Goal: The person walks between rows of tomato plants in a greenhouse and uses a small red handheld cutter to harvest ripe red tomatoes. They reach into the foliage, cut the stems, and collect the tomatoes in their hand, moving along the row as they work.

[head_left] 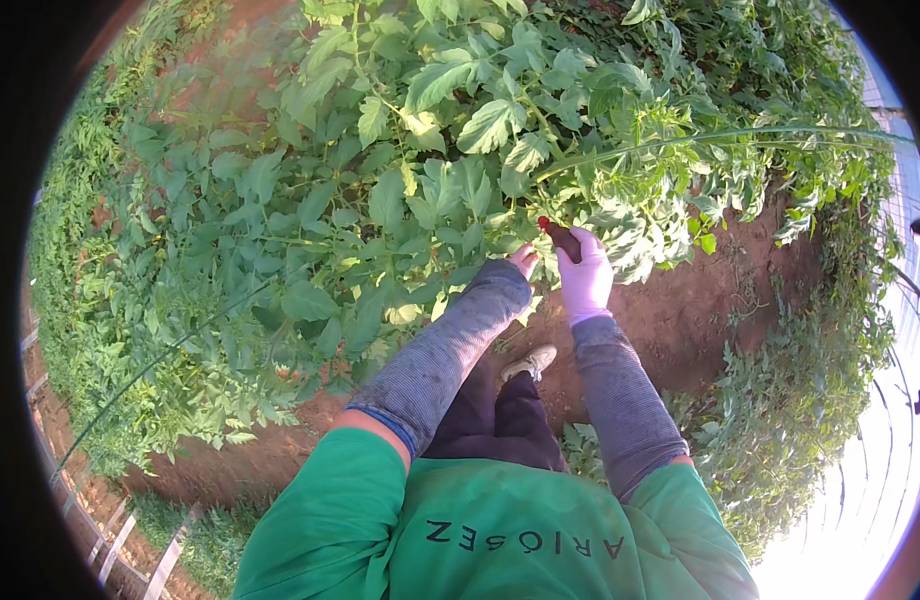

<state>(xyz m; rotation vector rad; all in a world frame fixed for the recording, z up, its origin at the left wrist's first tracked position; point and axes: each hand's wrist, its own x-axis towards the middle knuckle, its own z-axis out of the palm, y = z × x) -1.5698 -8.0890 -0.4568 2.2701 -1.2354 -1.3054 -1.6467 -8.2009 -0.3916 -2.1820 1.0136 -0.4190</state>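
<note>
My right hand (585, 276), in a pale pink glove, is closed at the edge of a leafy tomato-like plant (440, 195). A small dark brown shape (563, 240) with a bright red tip shows at its fingers; its kind is too small to tell. Close by on the left, my left hand (526, 260) reaches in against the leaves. Its fingertips look reddish, and foliage and the sleeve hide most of its fingers. A thin green stem or line (720, 135) arcs rightward out of the foliage near both hands.
Dense green plants fill the left and far side. A bare soil path (680, 300) runs past my shoe (530, 362), with another plant row (750, 440) at the right. Bright translucent sheeting (895, 420) stands along the right edge. Pale slats (165, 560) lie at the lower left.
</note>
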